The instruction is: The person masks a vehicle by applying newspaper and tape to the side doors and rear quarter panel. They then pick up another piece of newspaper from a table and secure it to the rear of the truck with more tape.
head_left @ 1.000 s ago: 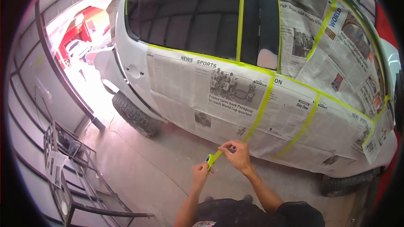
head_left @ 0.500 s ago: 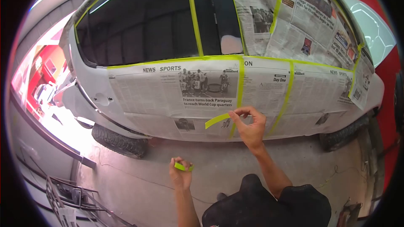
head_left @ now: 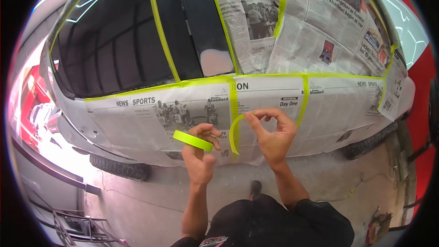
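Note:
My left hand [head_left: 200, 160] carries a roll of bright yellow-green masking tape [head_left: 192, 141], the ring looped over its partly curled fingers. Between the thumb and forefinger of my right hand [head_left: 275, 138] is the top end of a short strip of the same tape [head_left: 234, 133], and its free end curves downward. Both hands are in front of a car door covered with newspaper sheets [head_left: 270, 93]. Yellow-green tape seams [head_left: 305, 100] join the sheets, and a long tape line [head_left: 201, 83] runs beneath the windows.
Left of the newspapered window stands a dark bare window [head_left: 109, 41], edged with tape. Below the car are two tires [head_left: 120, 167] and a concrete floor [head_left: 151, 196] crossed by a thin cable. A metal rack [head_left: 75, 222] is at lower left.
My left hand has risen toward the door, its fingers loosening around the tape roll. The strip in my right hand now hangs down instead of pointing left. My view has moved closer to the car.

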A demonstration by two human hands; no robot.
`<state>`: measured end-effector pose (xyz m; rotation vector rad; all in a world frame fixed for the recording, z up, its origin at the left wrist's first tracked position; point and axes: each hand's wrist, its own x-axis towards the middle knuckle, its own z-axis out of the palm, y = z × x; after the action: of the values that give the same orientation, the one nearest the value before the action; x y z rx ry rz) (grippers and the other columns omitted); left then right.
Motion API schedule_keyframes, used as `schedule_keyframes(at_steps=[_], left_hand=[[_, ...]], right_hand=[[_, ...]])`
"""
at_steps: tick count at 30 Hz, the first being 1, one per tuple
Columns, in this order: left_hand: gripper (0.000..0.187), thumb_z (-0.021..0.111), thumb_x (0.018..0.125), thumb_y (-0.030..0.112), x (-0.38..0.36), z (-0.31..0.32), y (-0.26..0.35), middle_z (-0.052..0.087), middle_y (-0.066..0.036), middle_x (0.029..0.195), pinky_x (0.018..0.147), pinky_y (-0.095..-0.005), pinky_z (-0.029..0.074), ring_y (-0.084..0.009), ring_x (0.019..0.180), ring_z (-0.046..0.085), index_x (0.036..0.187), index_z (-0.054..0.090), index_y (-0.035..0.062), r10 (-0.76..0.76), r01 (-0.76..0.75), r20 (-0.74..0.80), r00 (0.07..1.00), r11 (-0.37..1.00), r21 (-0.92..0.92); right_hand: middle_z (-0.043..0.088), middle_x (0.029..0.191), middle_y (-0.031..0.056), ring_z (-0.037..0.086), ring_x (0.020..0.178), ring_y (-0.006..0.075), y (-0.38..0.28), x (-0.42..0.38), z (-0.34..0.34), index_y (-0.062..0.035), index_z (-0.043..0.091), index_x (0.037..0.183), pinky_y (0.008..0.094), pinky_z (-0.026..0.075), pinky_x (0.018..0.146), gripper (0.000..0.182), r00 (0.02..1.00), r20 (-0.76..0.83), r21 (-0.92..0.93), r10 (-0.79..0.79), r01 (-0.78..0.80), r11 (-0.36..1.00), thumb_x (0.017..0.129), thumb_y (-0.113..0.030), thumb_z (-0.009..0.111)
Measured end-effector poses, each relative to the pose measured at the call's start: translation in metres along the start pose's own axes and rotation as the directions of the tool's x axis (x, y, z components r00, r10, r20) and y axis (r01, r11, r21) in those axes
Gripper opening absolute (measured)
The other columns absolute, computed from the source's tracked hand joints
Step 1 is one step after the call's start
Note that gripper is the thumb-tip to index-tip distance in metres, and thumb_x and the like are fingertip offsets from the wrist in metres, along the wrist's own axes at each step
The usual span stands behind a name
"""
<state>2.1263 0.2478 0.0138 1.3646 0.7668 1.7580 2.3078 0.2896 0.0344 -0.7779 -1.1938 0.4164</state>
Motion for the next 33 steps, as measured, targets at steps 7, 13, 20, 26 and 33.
schedule_keyframes(at_steps=[7, 13, 20, 26, 33], left_hand=[[0.051, 0.083, 0.084, -0.005, 0.024, 0.038, -0.009, 0.067, -0.008, 0.100, 0.079, -0.0264, 0.051, -0.0120, 0.085, 0.063, 0.125, 0.053, 0.0008, 0.113, -0.046, -0.124, 0.986, 0.892, 0.450], [0.038, 0.076, 0.090, -0.009, 0.053, 0.028, -0.009, 0.067, -0.006, 0.096, 0.076, -0.0238, 0.050, -0.0102, 0.081, 0.063, 0.121, 0.055, -0.0007, 0.120, -0.035, -0.176, 0.977, 0.906, 0.421], [0.041, 0.080, 0.087, -0.007, 0.093, 0.019, 0.003, 0.067, -0.003, 0.086, 0.070, -0.0233, 0.049, -0.0084, 0.074, 0.061, 0.120, 0.057, 0.0000, 0.069, -0.017, -0.087, 0.994, 0.867, 0.497], [0.041, 0.083, 0.085, -0.004, 0.120, 0.015, 0.003, 0.067, -0.003, 0.084, 0.069, -0.0233, 0.048, -0.0088, 0.071, 0.061, 0.118, 0.060, 0.0007, 0.129, -0.082, -0.027, 0.991, 0.766, 0.638], [0.042, 0.086, 0.083, 0.001, 0.137, 0.013, -0.003, 0.069, -0.003, 0.084, 0.068, -0.0250, 0.048, -0.0095, 0.071, 0.060, 0.119, 0.063, 0.0017, 0.118, -0.053, -0.056, 0.991, 0.754, 0.655]], right_hand=[[0.076, 0.084, 0.0035, 0.065, 0.071, 0.0137, 0.022, 0.036, 0.007, -0.0057, 0.077, 0.090, 0.0272, 0.046, 0.066, 0.022, 0.998, 0.032, -0.055, -0.058, 0.060, 0.997, 0.076, -0.003, 0.093], [0.077, 0.086, 0.0001, 0.061, 0.074, 0.0152, 0.031, 0.056, 0.011, -0.0101, 0.075, 0.086, 0.0307, 0.045, 0.075, 0.024, 0.995, 0.049, -0.096, -0.085, 0.089, 0.991, 0.073, -0.005, 0.094], [0.077, 0.087, -0.0048, 0.059, 0.087, 0.0160, 0.045, 0.063, 0.021, -0.0156, 0.074, 0.086, 0.0379, 0.036, 0.089, 0.027, 0.986, 0.008, -0.342, -0.169, 0.162, 0.926, 0.071, -0.011, 0.097], [0.077, 0.087, -0.0067, 0.057, 0.094, 0.0156, 0.050, 0.064, 0.032, -0.0176, 0.072, 0.084, 0.0401, 0.032, 0.092, 0.029, 0.978, -0.034, -0.423, -0.207, 0.173, 0.890, 0.071, -0.012, 0.097], [0.077, 0.087, -0.0064, 0.057, 0.094, 0.0156, 0.057, 0.068, 0.044, -0.0172, 0.071, 0.084, 0.0396, 0.032, 0.090, 0.030, 0.969, -0.045, -0.467, -0.244, 0.195, 0.862, 0.071, -0.010, 0.096]])
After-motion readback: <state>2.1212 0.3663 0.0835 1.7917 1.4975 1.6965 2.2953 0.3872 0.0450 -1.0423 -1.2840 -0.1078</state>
